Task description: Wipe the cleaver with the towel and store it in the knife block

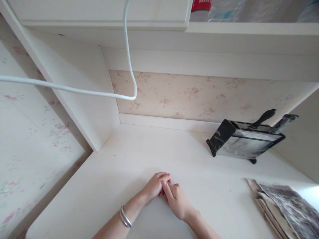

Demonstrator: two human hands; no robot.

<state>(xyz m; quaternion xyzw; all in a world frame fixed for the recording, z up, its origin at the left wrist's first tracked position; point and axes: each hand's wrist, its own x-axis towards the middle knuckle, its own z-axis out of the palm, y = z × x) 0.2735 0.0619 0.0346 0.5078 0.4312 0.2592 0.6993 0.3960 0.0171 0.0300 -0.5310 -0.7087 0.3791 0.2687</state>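
My left hand (157,187) and my right hand (176,201) are clasped together over the white desktop (129,159). The fingers of both are curled and pressed against each other, with the right thumb lying over the left hand's fingers. No object shows between them, though the insides of the palms are hidden. Two silver bangles (125,217) circle my left wrist.
At the back right stands a black rack (246,141) with a clear side and two handles sticking out. Folded, patterned cloth or paper (286,209) lies at the right. A white cable (128,56) hangs in front, below a shelf holding plastic packages (226,10).
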